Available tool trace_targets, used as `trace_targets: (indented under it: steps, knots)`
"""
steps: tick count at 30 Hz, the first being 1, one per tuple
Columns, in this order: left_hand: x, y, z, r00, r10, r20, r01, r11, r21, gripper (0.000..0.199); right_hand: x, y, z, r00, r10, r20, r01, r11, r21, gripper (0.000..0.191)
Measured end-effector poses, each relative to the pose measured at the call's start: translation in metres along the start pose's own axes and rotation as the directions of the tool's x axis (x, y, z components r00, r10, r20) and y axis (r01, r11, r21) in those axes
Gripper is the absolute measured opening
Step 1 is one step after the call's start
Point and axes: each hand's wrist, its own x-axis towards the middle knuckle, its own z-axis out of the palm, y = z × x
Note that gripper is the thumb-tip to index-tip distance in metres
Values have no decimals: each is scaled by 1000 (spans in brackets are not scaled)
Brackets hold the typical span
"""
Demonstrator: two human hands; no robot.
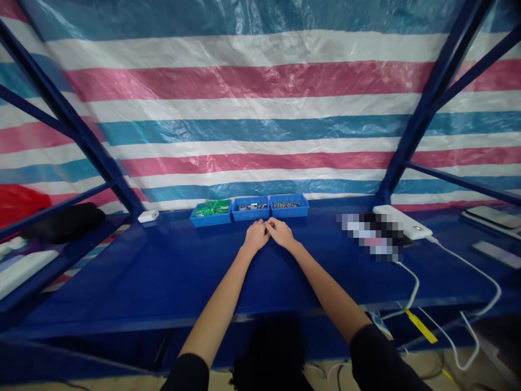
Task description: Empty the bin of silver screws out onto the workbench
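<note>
My left hand (256, 237) and my right hand (281, 233) meet over the blue table, just in front of the middle bin. Their fingers are bent and drawn together, with the fingertips side by side. Anything between them is too small or hidden to make out. Closest to the hands is a blue bin (250, 215) holding small metal parts (253, 206). To its right stands another blue bin (290, 212) with small metal pieces (285, 205). The blue bin (211, 220) on the left holds green pieces (214, 207), perhaps in plastic bags.
On the blue table (163, 271), a small white box (148, 216) sits at the back left. At right lie a white power bank (402, 221), a blurred-out item (370, 236) and a white cable (494, 288). Blue frame posts (411, 130) and a striped sheet (252, 130) stand behind.
</note>
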Motion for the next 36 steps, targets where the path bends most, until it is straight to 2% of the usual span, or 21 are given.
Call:
trace_targets:
  steps: [8,12,15,18,20,21,25,27,30,33,34,36]
  knots:
    - [1,-1,2,1000,-11,-13,11,1000,-18,25,0,0,-1,1000,3,1,-3,1000,1,25]
    - [1,-2,1,1000,-6,-27,5,999,-39,25,2,2,-3,994,-95,-54,94,995,-15,24]
    - [2,-3,2,999,-1,-44,-1,998,-61,24,6,4,-13,968,-76,-239,67,997,-46,26]
    - [4,-3,6,997,-17,-78,11,997,-72,24,10,10,-27,871,8,-492,-48,996,-70,27]
    - [5,-2,10,993,-37,-109,29,997,-71,25,12,16,-34,808,31,-588,-112,989,-101,29]
    - [5,0,10,991,-46,-127,37,997,-69,25,12,20,-36,805,29,-593,-127,984,-123,31]
    - [-3,5,6,975,-64,-214,53,997,-57,27,7,33,-33,891,-59,-450,-66,964,-257,37]
    - [-12,9,0,958,-58,-282,46,998,-49,29,2,33,-29,901,-101,-421,-43,946,-320,36]
    - [-28,14,-8,928,-20,-371,3,999,-46,30,-9,23,-30,881,-126,-455,-50,933,-356,31]
    - [-38,18,-12,912,18,-409,-57,995,-82,30,-23,11,-40,877,-100,-470,-55,951,-304,33]
    - [-40,20,-13,906,27,-422,-75,992,-97,30,-28,8,-45,864,-74,-497,-72,961,-268,35]
    - [-41,24,-13,893,51,-448,-115,986,-117,33,-37,9,-56,803,-4,-595,-129,975,-180,34]
